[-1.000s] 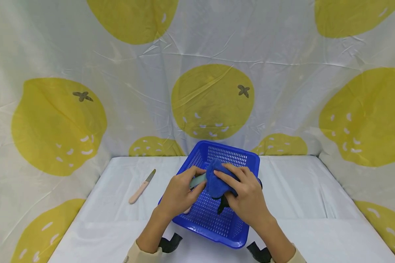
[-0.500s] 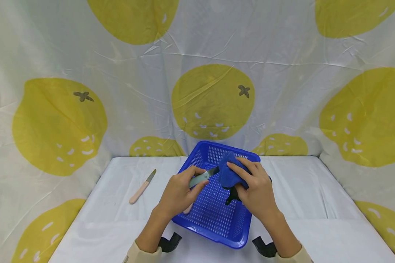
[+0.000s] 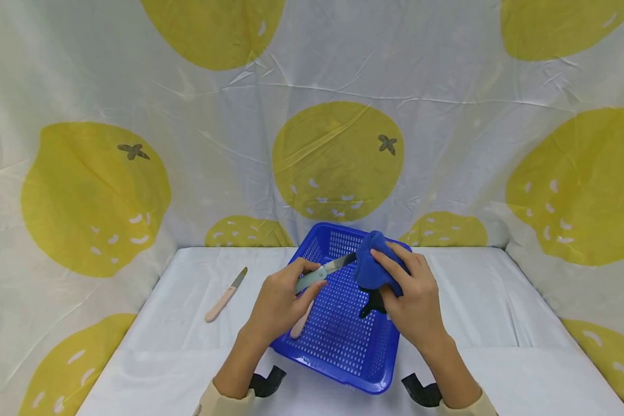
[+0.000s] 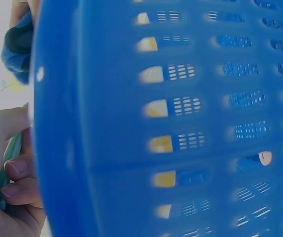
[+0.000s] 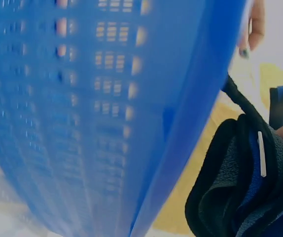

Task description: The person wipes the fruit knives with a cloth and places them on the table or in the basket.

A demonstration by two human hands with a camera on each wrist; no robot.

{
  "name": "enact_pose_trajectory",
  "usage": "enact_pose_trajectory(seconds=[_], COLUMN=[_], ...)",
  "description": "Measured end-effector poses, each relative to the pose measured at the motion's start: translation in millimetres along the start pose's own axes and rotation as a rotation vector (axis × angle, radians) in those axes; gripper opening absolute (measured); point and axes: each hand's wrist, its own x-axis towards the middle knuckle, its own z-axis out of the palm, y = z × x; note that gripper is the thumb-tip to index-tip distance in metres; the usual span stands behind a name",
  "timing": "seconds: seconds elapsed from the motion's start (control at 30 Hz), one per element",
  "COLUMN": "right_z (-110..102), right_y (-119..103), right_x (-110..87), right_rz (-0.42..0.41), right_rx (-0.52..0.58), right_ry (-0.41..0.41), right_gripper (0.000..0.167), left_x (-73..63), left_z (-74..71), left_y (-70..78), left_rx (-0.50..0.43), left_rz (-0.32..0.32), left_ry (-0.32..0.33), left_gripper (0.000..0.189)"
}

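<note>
My left hand (image 3: 282,297) grips the pale green handle (image 3: 310,279) of a small knife above the blue basket. Its blade (image 3: 338,264) points right, and the tip end meets a folded blue cloth (image 3: 372,263). With fingers and thumb my right hand (image 3: 411,297) pinches that cloth; a black-edged corner (image 3: 372,303) hangs below it. In the left wrist view the green handle (image 4: 13,148) shows between the fingers, partly behind the basket wall. The right wrist view has the cloth's dark-edged folds (image 5: 252,182) at the right.
A blue perforated plastic basket (image 3: 338,378) stands under both hands. In it lies a knife with a pink handle (image 3: 301,323), partly hidden by my left hand. Another pink-handled knife (image 3: 226,296) lies on the white-covered table (image 3: 161,323), left of the basket. A lemon-print curtain (image 3: 447,173) hangs behind.
My right hand and the cloth have moved right and up along the knife, uncovering most of its blade. The left hand has shifted slightly left, and more of the pink handle in the basket shows.
</note>
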Motion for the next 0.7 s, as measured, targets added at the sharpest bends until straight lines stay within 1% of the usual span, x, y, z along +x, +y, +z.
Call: enact_pose_trajectory(seconds=[0.13, 0.23, 0.33, 0.5, 0.7], right_z=[4.9, 9.8, 13.6, 15.7, 15.4], right_y=[-12.1, -20.3, -26.7, -32.9, -33.5], right_x=[-1.5, -2.4, -3.6, -5.6, -4.8], right_rz=[-0.05, -0.094, -0.121, -0.131, -0.119], right_rx=[0.012, 0.014, 0.018, 0.025, 0.025], right_ry=[-0.073, -0.126, -0.167, -0.213, -0.234], right_gripper=[0.057, 0.06, 0.062, 0.061, 0.059], left_x=[-0.1, 0.0, -0.2, -1.2, -1.4], left_z=[3.9, 7.2, 9.9, 10.6, 9.5], left_y=[-1.7, -2.2, -1.9, 0.4, 2.0], left_rx=[0.001, 0.006, 0.019, 0.035, 0.02], left_rz=[-0.014, -0.007, 0.009, 0.024, 0.029], left_ry=[-0.01, -0.017, -0.013, -0.017, -0.025], left_gripper=[0.028, 0.027, 0.028, 0.029, 0.028])
